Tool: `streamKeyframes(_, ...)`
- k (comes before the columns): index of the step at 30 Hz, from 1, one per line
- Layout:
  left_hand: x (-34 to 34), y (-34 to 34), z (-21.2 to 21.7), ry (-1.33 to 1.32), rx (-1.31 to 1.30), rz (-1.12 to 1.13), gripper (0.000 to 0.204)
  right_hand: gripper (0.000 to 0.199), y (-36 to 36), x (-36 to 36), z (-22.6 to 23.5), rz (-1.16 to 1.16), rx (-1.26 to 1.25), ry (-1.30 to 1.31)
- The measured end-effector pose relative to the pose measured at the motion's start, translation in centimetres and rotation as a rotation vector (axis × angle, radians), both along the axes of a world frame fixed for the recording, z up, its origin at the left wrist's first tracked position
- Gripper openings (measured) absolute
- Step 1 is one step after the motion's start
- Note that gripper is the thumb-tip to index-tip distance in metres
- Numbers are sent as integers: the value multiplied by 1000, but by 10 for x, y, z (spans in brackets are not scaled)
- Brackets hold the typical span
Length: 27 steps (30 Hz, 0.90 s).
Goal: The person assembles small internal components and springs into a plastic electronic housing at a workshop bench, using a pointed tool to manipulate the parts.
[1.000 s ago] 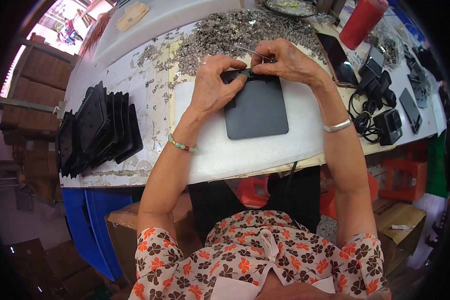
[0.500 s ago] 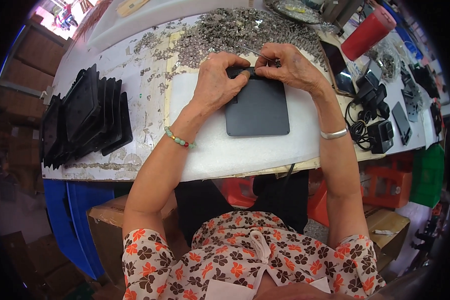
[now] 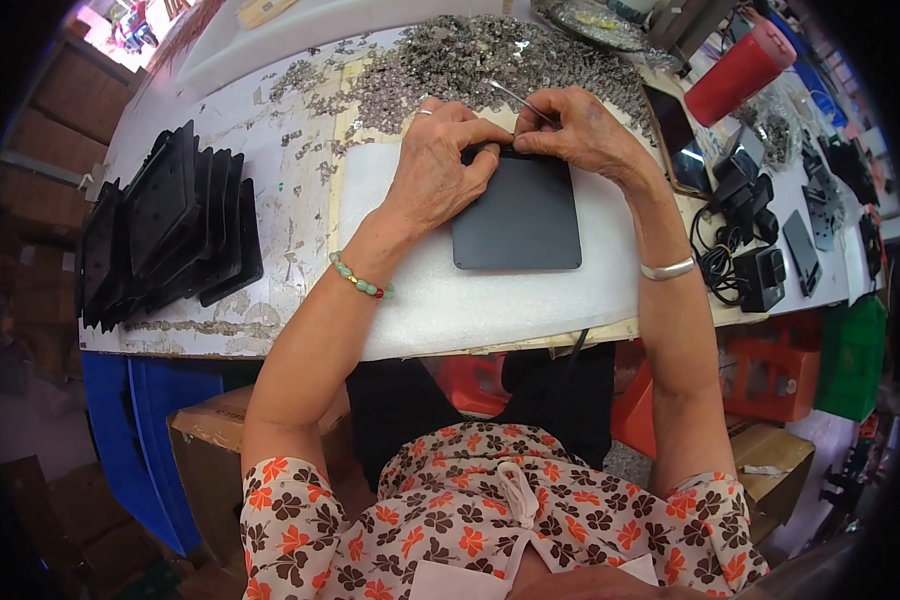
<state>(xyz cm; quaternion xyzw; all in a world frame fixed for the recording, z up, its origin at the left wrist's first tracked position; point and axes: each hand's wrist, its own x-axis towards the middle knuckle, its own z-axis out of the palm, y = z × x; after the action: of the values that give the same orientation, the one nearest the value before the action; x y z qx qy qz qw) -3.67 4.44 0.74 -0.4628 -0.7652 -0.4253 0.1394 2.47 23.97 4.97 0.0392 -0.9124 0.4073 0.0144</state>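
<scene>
Both left hand (image 3: 438,172) and right hand (image 3: 588,132) meet at the 12 o'clock edge of a dark square panel (image 3: 517,218) on a white sheet (image 3: 500,315) atop the table (image 3: 290,250), the left pinching its 11 o'clock corner, the right clasping a slim metal tool (image 3: 515,97); black plates (image 3: 175,225) sit at 9 o'clock.

1 panel (image 3: 517,225) on sheet (image 3: 510,310), frames (image 3: 165,215) left, parts (image 3: 500,60) behind.
</scene>
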Motion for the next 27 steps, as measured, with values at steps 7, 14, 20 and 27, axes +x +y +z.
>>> streamKeyframes(7, 7, -4, 9, 401, -230, -22, 11, 14, 8, -4, -6, 6, -48, -3)
streamKeyframes(14, 9, -5, 9, 331, -194, -18, 11, 31, 28, 7, 11, 50, -41, -19)
streamKeyframes(20, -2, -4, 4, -85, -70, -30, 22, 31, 10, 22, 23, 47, 82, -15)
streamKeyframes(27, -4, -1, 7, -216, -83, -73, 21, 30, 18, 40, -1, 95, 241, 221)
